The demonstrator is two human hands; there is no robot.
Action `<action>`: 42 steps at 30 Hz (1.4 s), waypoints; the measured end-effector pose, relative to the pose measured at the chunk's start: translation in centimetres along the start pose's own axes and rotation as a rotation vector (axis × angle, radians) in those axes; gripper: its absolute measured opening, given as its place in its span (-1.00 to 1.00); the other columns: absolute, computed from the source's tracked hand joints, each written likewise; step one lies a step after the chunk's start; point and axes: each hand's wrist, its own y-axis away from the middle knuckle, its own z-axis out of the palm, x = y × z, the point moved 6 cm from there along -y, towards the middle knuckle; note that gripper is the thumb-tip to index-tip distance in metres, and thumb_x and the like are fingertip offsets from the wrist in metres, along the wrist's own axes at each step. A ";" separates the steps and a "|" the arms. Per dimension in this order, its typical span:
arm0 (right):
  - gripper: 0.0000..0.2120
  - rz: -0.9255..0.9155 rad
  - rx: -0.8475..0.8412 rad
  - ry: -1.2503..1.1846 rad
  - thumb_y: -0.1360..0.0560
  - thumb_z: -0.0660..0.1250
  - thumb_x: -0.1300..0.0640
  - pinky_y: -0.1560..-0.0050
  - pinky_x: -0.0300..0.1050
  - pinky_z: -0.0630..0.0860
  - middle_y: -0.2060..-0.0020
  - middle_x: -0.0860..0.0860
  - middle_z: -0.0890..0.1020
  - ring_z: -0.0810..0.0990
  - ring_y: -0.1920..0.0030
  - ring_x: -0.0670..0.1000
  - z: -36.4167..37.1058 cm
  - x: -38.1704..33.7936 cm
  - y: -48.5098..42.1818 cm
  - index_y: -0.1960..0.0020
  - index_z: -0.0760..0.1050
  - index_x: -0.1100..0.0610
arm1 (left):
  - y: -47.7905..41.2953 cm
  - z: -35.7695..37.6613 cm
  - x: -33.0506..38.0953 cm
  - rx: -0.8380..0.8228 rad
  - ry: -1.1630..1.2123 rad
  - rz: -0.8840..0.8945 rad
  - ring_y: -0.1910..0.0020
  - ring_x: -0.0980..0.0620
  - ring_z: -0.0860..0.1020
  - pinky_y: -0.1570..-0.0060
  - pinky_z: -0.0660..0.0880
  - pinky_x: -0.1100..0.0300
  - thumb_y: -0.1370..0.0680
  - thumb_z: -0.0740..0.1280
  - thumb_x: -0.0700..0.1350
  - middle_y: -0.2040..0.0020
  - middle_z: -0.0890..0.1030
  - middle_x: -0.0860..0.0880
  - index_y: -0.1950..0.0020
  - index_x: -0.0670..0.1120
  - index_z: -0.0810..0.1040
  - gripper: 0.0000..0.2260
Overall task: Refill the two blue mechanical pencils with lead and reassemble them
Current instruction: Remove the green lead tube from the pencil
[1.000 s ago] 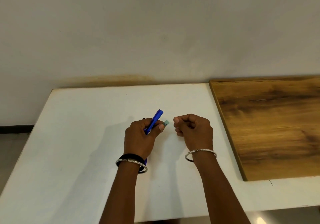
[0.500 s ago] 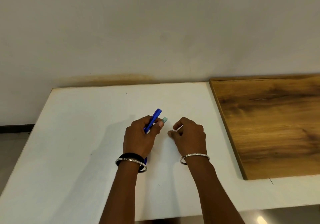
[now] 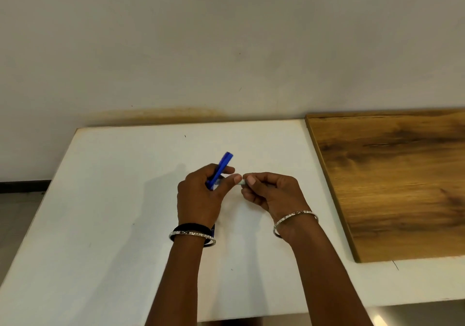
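My left hand (image 3: 201, 197) grips a blue mechanical pencil (image 3: 221, 168) whose upper end sticks out up and to the right of the fist. A bit of blue shows below my left wrist (image 3: 213, 230), though I cannot tell whether it is a second pencil. Between my left thumb and my right fingertips sits a small pale green piece (image 3: 242, 182). My right hand (image 3: 270, 193) pinches that piece from the right, and both hands touch it above the white table (image 3: 113, 199).
A wooden board (image 3: 397, 182) lies on the table's right side. A plain wall stands just behind the table's far edge. The floor shows past the left edge.
My right hand moved left and up to meet my left hand, and its fingertips closed on the pale green piece. The left hand and pencil stayed roughly in place.
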 end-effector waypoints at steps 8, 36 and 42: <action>-0.83 0.116 -0.047 -0.222 -0.48 0.31 0.41 0.07 -0.14 0.66 0.15 0.24 0.70 0.69 0.20 0.10 0.6 0.6 0.1 -0.04 0.60 0.37 | -0.1 -0.9 0.1 0.112 0.068 -0.008 0.20 0.13 0.58 0.19 0.46 0.35 -0.36 0.49 0.07 0.20 0.66 0.13 0.06 0.06 0.66 -0.80; -0.83 0.097 -0.028 -0.182 -0.44 0.39 0.35 0.14 -0.17 0.65 0.24 0.24 0.64 0.61 0.36 0.04 0.0 0.3 0.1 -0.01 0.60 0.39 | 0.0 -1.0 1.0 0.109 0.029 0.087 0.25 0.16 0.53 0.24 0.39 0.44 -0.41 0.45 0.04 0.22 0.60 0.29 0.15 0.30 0.52 -0.83; -0.82 0.016 0.019 -0.161 -0.44 0.41 0.32 0.16 -0.15 0.66 0.26 0.23 0.66 0.63 0.33 0.06 -0.3 -0.2 -0.1 0.00 0.60 0.39 | -0.2 -0.7 0.0 0.065 0.032 0.026 0.28 0.02 0.54 0.22 0.48 0.22 -0.42 0.44 0.05 0.25 0.66 0.08 0.12 0.14 0.63 -0.93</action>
